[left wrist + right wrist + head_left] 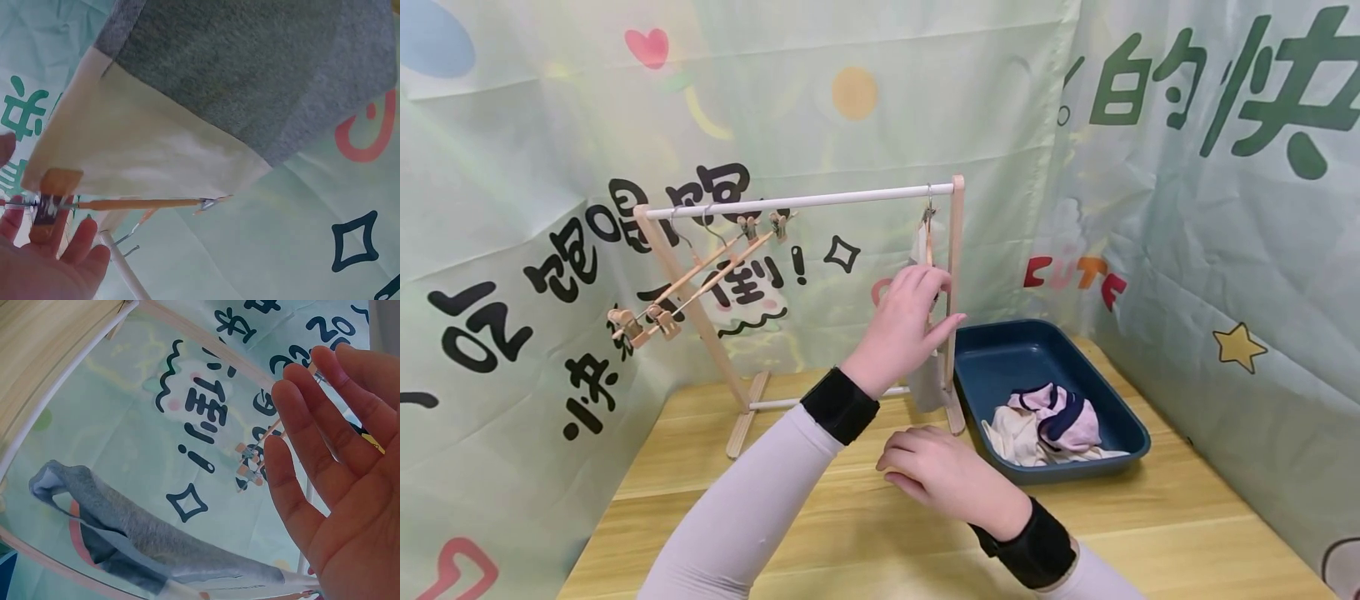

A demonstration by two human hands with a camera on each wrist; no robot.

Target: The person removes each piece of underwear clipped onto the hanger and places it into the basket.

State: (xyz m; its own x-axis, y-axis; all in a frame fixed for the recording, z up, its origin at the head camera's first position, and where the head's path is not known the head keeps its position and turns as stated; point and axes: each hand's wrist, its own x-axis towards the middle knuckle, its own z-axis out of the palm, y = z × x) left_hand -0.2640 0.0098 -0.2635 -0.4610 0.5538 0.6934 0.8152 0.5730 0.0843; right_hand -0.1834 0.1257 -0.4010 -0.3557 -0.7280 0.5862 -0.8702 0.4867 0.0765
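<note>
A grey and cream garment [237, 75] hangs from a wooden clip hanger [144, 204] at the right end of the small rack [820, 200]. My left hand [904, 321] is at this hanger, thumb held away from the fingers. In the left wrist view its fingers lie around and behind a wooden clip [45, 215] at the garment's cream edge. My right hand [951, 475] hovers low over the table in front of the rack, fingers loosely bent and nothing in them. Its palm faces the hanging garment in the right wrist view.
Two bare wooden clip hangers [707, 275] hang at the rack's left end. Right of the rack, a dark blue basin [1045, 333] holds crumpled clothes, pink with navy trim [1075, 421] and cream [1015, 437]. Printed curtains [850, 150] enclose the wooden table [865, 533].
</note>
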